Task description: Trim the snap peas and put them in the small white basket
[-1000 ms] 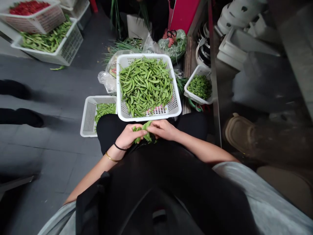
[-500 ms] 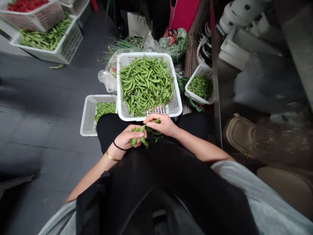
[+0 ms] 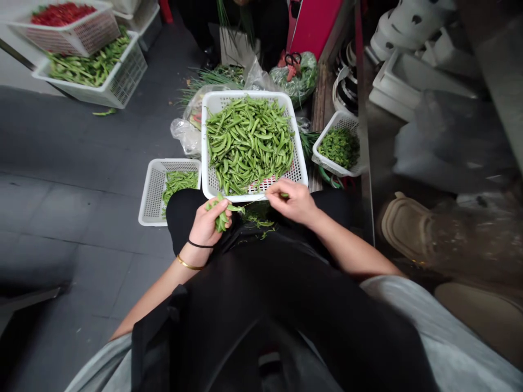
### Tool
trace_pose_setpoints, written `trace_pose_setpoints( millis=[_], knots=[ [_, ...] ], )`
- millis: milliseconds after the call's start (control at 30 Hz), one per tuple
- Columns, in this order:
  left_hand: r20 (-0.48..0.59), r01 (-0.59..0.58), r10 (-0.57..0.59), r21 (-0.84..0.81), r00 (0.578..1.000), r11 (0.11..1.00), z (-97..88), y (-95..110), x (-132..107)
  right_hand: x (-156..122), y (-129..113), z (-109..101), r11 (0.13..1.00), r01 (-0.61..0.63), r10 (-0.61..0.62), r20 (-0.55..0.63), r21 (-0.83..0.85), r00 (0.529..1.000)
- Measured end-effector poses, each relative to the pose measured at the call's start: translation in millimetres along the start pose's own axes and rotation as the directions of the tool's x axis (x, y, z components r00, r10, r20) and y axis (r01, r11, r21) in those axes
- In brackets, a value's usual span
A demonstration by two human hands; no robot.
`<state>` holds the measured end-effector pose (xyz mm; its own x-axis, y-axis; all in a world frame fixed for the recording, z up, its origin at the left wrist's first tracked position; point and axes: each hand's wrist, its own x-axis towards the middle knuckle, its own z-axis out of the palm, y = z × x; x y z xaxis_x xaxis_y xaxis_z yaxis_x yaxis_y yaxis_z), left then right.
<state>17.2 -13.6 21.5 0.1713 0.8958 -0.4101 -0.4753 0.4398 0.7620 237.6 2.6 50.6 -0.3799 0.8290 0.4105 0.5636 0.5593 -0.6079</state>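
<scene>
My left hand [image 3: 208,220] is closed around several green pea pods [image 3: 221,216], with the thumb pressed on top of them. From one pod a thin string [image 3: 255,201] stretches to my right hand [image 3: 292,202], whose fingers are pinched at its other end; a bit of green shows in that palm. Just beyond both hands, a white perforated basket [image 3: 207,169] holds a heap of pea pods [image 3: 251,141]. Loose green trimmings [image 3: 259,222] lie on the black apron in my lap, between the hands.
A smaller white basket [image 3: 149,198] with some pods stands on the floor at left. Another basket [image 3: 321,158] of leafy greens is at right, beside a metal edge [image 3: 369,190]. Stacked baskets [image 3: 134,68] stand far left. Somebody in dark clothes sits opposite, behind spring onions [image 3: 212,79].
My hands have moved apart, the right one going right and the left one slightly left. A thin string now spans between them from the pod.
</scene>
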Motion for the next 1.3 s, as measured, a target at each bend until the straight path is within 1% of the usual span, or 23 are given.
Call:
trace_pose_setpoints(
  millis=[67,133,200,267,333,367,400,433,467,500,533,567,600,633,733,767,833,900,1000,1067,1100,1200,1300],
  knots=[
    [-0.024,-0.083,0.086,0.093,0.996,0.992,-3.9,3,-2,-1,4,-14,0.991,-0.106,0.091,0.159,0.085,0.983],
    [0.009,-0.111,0.111,0.181,0.994,0.977,-3.9,4,-4,1,2,-16,0.974,-0.184,0.133,0.328,0.131,0.935],
    [0.062,-0.132,0.119,0.291,0.991,0.947,-2.4,5,-6,4,-3,-5,0.974,-0.174,0.09,0.456,0.147,0.885],
    [0.098,-0.216,0.193,0.459,0.976,0.862,-2.3,12,-11,8,-9,9,0.991,-0.094,0.025,0.55,0.098,0.835],
    [0.146,-0.363,0.365,0.672,0.92,0.645,-3.9,24,-17,12,-14,16,1.0,-0.004,0.016,0.618,-0.02,0.786],
    [0.209,-0.431,0.448,0.764,0.869,0.481,-4.5,32,-20,13,-16,17,0.996,0.041,0.02,0.645,-0.08,0.764],
    [0.309,-0.485,0.478,0.82,0.822,0.303,-4.4,39,-23,14,-18,15,0.988,0.094,0.013,0.673,-0.122,0.74],
    [0.43,-0.532,0.439,0.835,0.789,0.14,-3.5,45,-25,15,-20,12,0.978,0.155,-0.013,0.701,-0.139,0.713],
    [0.539,-0.576,0.336,0.817,0.773,0.015,-1.7,49,-26,16,-22,9,0.966,0.216,-0.051,0.722,-0.139,0.69],
    [0.616,-0.618,0.207,0.784,0.76,-0.06,0.8,51,-27,17,-24,6,0.955,0.265,-0.088,0.732,-0.131,0.676],
    [0.657,-0.652,0.093,0.753,0.748,-0.081,3.7,51,-26,17,-26,4,0.948,0.296,-0.119,0.727,-0.119,0.676],
    [0.668,-0.666,0.02,0.744,0.744,-0.058,6.8,49,-24,18,-27,3,0.947,0.303,-0.141,0.707,-0.108,0.693],
    [0.651,-0.651,0.004,0.759,0.759,0.002,9.8,45,-22,17,-27,4,0.953,0.286,-0.149,0.668,-0.1,0.729],
    [0.604,-0.603,0.023,0.792,0.797,0.097,12.7,39,-20,16,-27,7,0.963,0.252,-0.141,0.612,-0.099,0.778],
    [0.314,-0.287,0.034,0.811,0.949,0.51,18.3,20,-15,7,-20,21,0.985,0.113,-0.053,0.398,-0.131,0.916],
    [0.22,-0.161,-0.012,0.747,0.975,0.645,18.5,14,-13,3,-17,25,0.988,0.066,-0.016,0.333,-0.141,0.943],
    [0.095,0.015,-0.076,0.525,0.993,0.851,14.5,9,-8,-6,-11,27,0.993,-0.012,0.042,0.248,-0.121,0.968],
    [0.009,0.037,-0.04,0.254,0.999,0.966,4.2,13,-1,-13,-6,20,0.997,-0.064,0.074,0.257,-0.047,0.964],
    [-0.048,-0.04,0.039,-0.005,0.998,0.999,-15.7,28,9,-16,3,0,0.988,-0.154,0.137,0.444,0.002,0.886],
    [-0.024,-0.029,0.028,-0.049,0.999,0.998,-23.3,36,11,-13,7,-9,0.966,-0.258,0.215,0.524,0.01,0.824],
    [0.007,-0.005,0.005,-0.047,1.0,0.999,-23.7,38,10,-10,8,-9,0.944,-0.326,0.251,0.521,0.056,0.816],
    [0.129,0.066,-0.073,0.058,0.989,0.996,-11.1,33,2,1,6,4,0.78,-0.474,0.303,0.415,0.409,0.858],
    [0.149,-0.051,0.0,0.335,0.989,0.941,12.3,20,-7,12,-6,34,0.581,-0.478,0.364,0.314,0.659,0.877]
  ],
)
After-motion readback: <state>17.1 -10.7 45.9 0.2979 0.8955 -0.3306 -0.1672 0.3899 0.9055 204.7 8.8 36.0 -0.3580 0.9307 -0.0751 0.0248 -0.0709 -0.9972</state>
